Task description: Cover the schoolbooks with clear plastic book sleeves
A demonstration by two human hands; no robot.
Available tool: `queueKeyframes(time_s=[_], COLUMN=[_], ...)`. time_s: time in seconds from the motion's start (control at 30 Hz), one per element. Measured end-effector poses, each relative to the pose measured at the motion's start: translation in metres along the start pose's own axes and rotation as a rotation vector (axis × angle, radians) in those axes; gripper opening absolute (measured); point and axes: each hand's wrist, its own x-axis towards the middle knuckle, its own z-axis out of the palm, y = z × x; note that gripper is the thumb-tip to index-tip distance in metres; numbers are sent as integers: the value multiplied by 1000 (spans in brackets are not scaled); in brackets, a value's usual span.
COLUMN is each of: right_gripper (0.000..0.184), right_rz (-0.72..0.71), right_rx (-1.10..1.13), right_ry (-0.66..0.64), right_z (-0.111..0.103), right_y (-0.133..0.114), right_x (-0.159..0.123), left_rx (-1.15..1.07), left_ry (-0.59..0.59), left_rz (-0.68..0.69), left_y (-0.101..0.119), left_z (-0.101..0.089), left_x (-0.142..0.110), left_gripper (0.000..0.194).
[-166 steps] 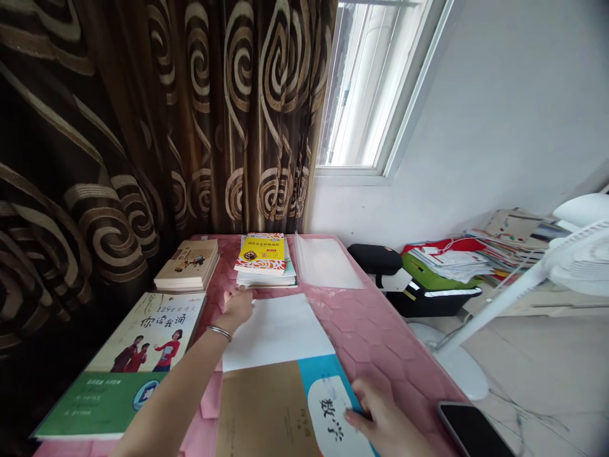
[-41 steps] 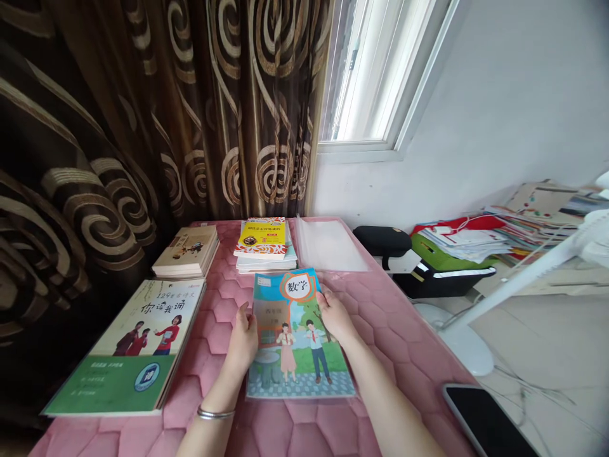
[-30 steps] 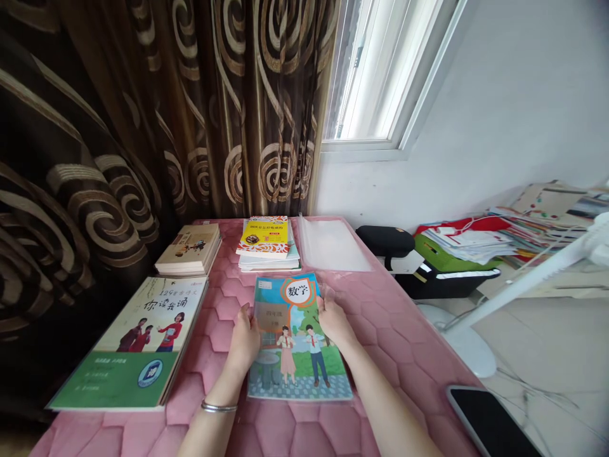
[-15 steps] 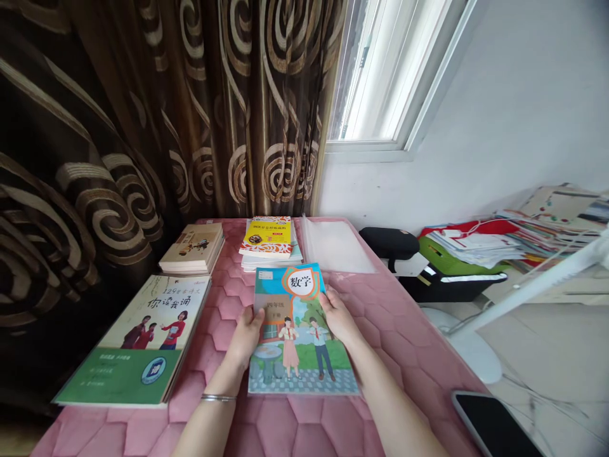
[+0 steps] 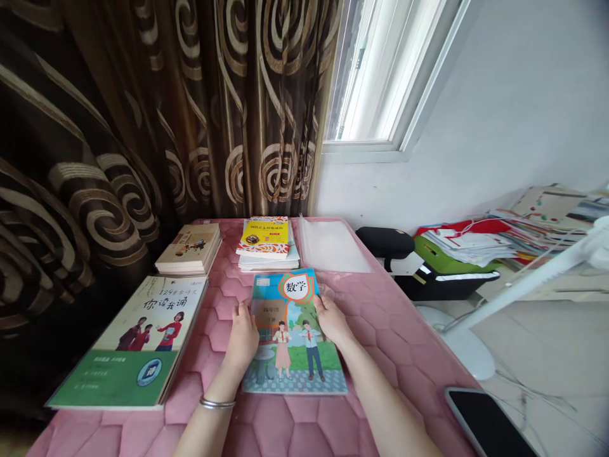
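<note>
A maths textbook [image 5: 297, 349] with a blue top and two drawn children on its cover lies face up on the pink padded cover, in front of me. My left hand [image 5: 243, 333] rests beside its left edge, thumb off the cover and fingers loosely bent, holding nothing that I can see. At the upper right edge, my right hand [image 5: 330, 315] grips the textbook, its fingertips at the border. Left of my hands lies a stack of large books, topped by a green and cream book [image 5: 128, 343]. Behind the textbook sits a small pile topped by a yellow book [image 5: 264, 235].
Small tan books [image 5: 188, 247] are stacked at the back left, near the brown curtain [image 5: 228, 114]. Clear plastic sleeves [image 5: 333, 244] lie at the back right. A phone [image 5: 490, 419] rests at the right edge, near a white lamp stand [image 5: 471, 355]. Papers [image 5: 457, 244] are heaped beyond.
The textbook now lies lower, flat against the padded surface. My left thumb has come off its cover, and that hand has shifted to beside the edge. The view has turned slightly right.
</note>
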Motion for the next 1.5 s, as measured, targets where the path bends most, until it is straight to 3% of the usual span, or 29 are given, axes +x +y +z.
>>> queueKeyframes(time_s=[0.27,0.53,0.73,0.87,1.13,1.37,1.5], right_gripper=[39,40,43,41,41,40,33], right_rz=[18,22,11,10,-16,-22,-29], right_rx=[-21,-12,-53,-96,-173,-220,-236], right_ry=[14,32,53,54,60,81,120], right_z=[2,-1,-1,2,8,9,9], right_y=[-7,-12,-13,-12,-11,-10,-9], right_x=[-4,-7,-7,-6,-5,-6,-7], left_rx=[-105,2,18,180,811,937,1015], left_ry=[-10,127,-4,-67,-67,-136,-83], left_rz=[16,10,-85,-97,-12,2,62], left_y=[-6,-3,3,3,9,28,40], left_z=[-3,1,-6,-8,-7,-16,-14], left_x=[7,2,1,3,-9,-10,-21], left_gripper=[34,33,26,29,44,46,46])
